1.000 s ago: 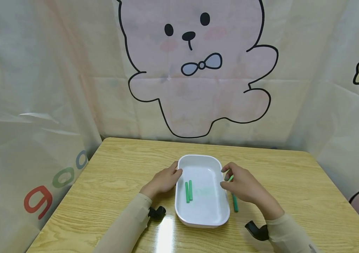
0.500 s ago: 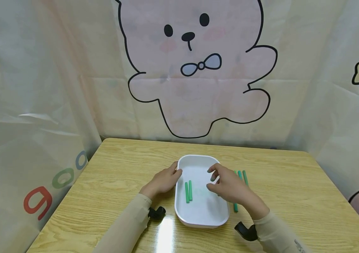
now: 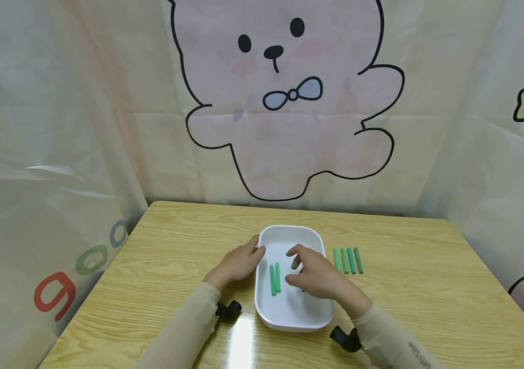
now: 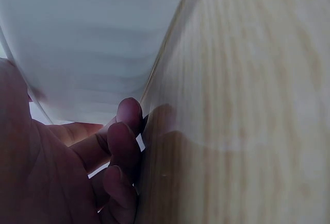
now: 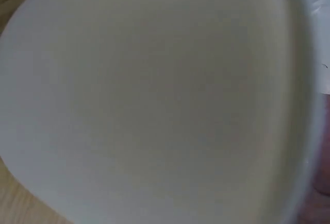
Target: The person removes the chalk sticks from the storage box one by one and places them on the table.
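Note:
A white tray stands on the wooden table, and two slim green sticks lie inside it on the left. My left hand holds the tray's left side, thumb over the rim and the other fingers along the outer wall. In the left wrist view, the fingertips of my left hand are beside the tabletop. Over the right half of the tray hovers my right hand, thumb and forefinger apart; I see nothing between them. Its palm side is hidden. The right wrist view is mostly filled by the blurred tray wall.
To the right of the tray, several green and teal sticks lie in a row on the table. Behind the table hangs a cloth backdrop with a cartoon bear. Black wrist mounts stick out below the forearms.
My right hand has moved left from the tray's right rim to above its inside, uncovering the row of sticks. The left hand and the two sticks in the tray have stayed put.

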